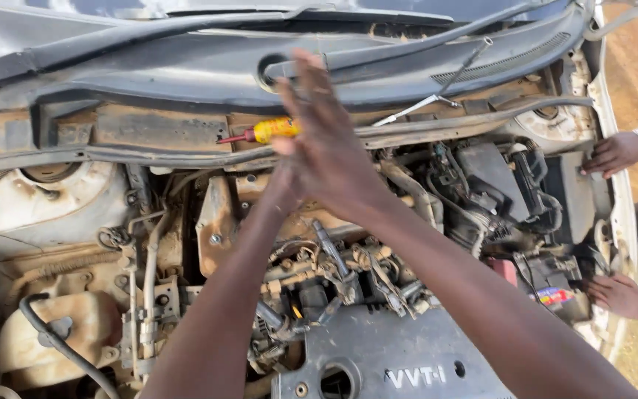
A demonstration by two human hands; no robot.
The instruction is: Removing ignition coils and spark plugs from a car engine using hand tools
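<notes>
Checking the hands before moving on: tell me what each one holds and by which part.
Nothing is held. The right hand and left hand are pressed palm to palm above the engine; the yellow-handled screwdriver lies behind them, ungripped.

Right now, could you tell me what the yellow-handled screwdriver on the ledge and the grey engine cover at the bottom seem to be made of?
Yellow-handled screwdriver: the handle looks like glossy translucent plastic with a red tip piece; its shaft is hidden behind the person's hands.
Grey engine cover: probably moulded plastic, with a matt, dusty surface and raised lettering.
</notes>
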